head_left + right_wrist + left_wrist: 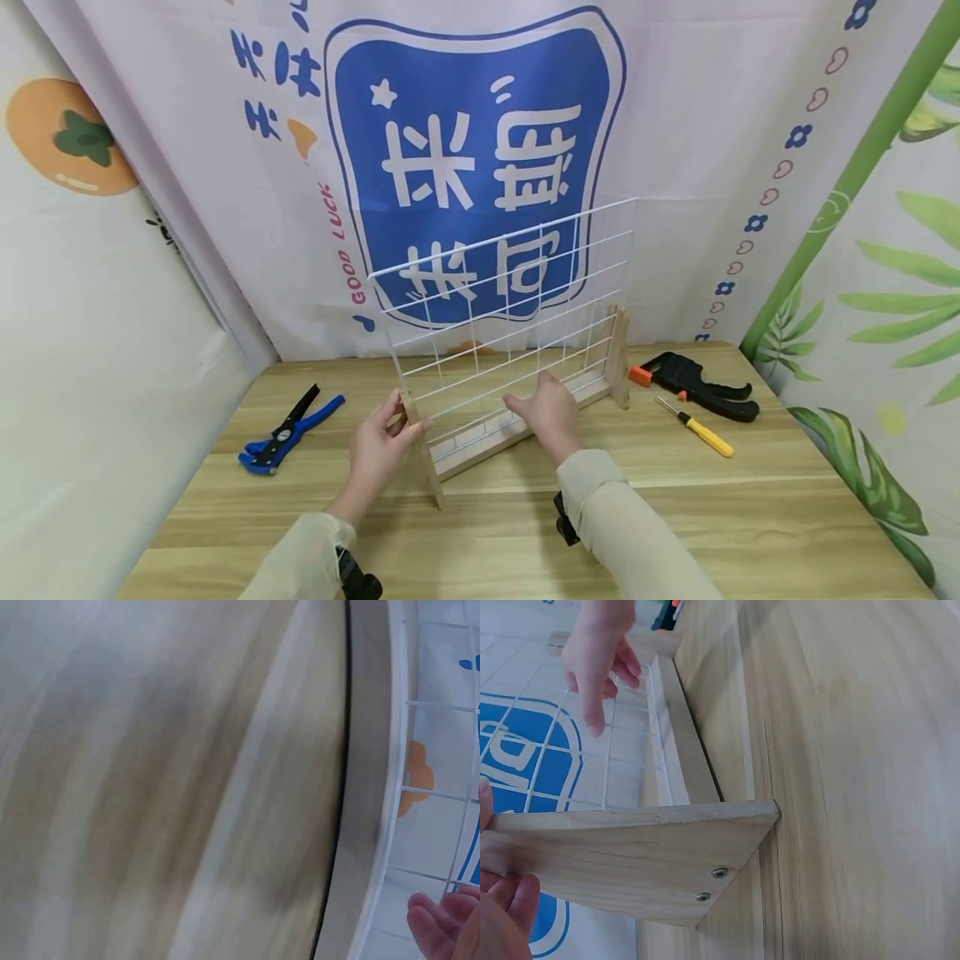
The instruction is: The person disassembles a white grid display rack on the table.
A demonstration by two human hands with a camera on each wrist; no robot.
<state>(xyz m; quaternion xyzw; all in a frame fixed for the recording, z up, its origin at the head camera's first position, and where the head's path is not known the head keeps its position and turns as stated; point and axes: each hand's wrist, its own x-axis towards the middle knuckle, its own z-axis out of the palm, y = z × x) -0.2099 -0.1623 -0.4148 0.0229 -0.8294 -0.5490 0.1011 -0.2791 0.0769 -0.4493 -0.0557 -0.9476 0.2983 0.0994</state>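
Nearest, at the bottom of the frame, two pale sleeves (637, 521) reach over the wood-grained table (480, 546). Just left of centre, the left hand (381, 442) grips the near end piece (431, 463), a wooden upright, thumb on one side and fingers on the other; the left wrist view shows two round metal fasteners (719, 873) low on its outer face. From there a wooden crossbar (487, 448) and the white wire grid (507, 308) above it stretch away, their long axis slanting from lower centre up to the right, with the far end piece (618, 358) standing at the other end. The relation that seems to matter is that the left hand has the near end, while the right hand (551, 412) is at mid-length, just over the crossbar, and is the nearer of the two to the far end. Its thumb is spread apart from its fingers and points left along the grid, clamped on nothing; whether it touches the wires cannot be told. Blue-and-black pliers (288, 433) lie left of the grid, a yellow-handled screwdriver (708, 435) to its right, and a black clamp (701, 392) just beyond that. Behind everything hangs a printed curtain (675, 125).
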